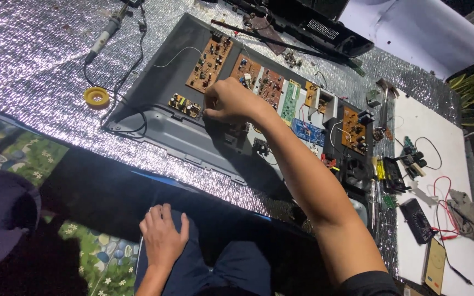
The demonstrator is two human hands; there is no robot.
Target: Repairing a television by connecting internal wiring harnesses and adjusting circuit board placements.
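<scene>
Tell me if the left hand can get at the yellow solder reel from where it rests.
Probably yes. The left hand rests on the person's knee, and the yellow solder reel lies in the open on the foil mat, with only a black cable nearby.

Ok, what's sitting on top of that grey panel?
On the grey panel: several brown circuit boards, a green board and a blue one. The right hand covers whatever lies beneath it.
</scene>
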